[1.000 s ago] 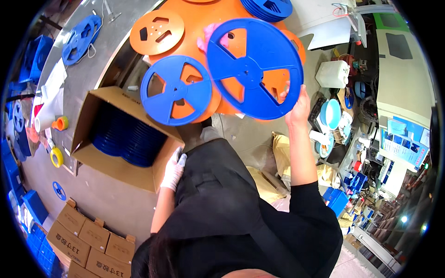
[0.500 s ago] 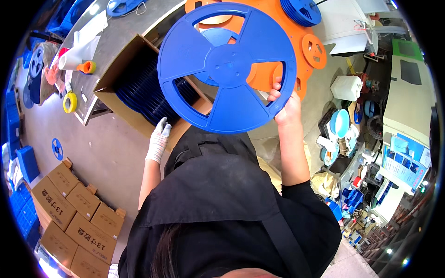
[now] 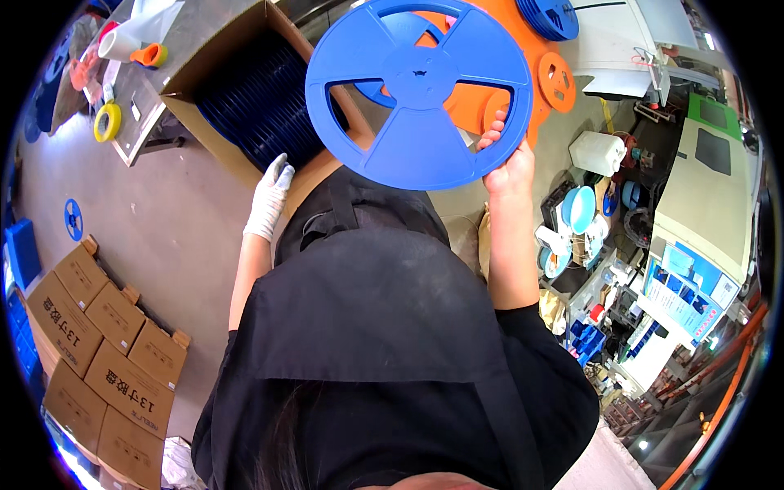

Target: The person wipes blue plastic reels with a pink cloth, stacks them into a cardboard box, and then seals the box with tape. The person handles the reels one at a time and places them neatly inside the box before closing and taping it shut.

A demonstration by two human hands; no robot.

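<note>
My right hand [image 3: 508,170] grips the rim of a large blue plastic reel [image 3: 420,147], fingers curled through one of its openings. The reel is held up with its round face toward me, its centre hub and solid sectors showing. To its left stands an open cardboard box [image 3: 208,59] packed with a tight row of dark blue reels [image 3: 261,98]. At the box's near edge is my left hand [image 3: 271,200] in a white glove, its fingers stretched out and holding nothing. Whether those fingertips touch the cardboard I cannot tell.
Behind the raised reel is an orange lobed table [image 3: 523,41] bearing orange discs [image 3: 557,83] and stacked blue reels [image 3: 549,18]. A grey workbench [image 3: 139,90] with yellow tape [image 3: 107,122] lies left. Stacked cartons [image 3: 106,351] stand lower left; a white jug [image 3: 596,153] stands right.
The blue reel in my right hand has risen and its face has turned slightly. My left hand has moved a little up along the box's edge. The whole view has shifted somewhat.
</note>
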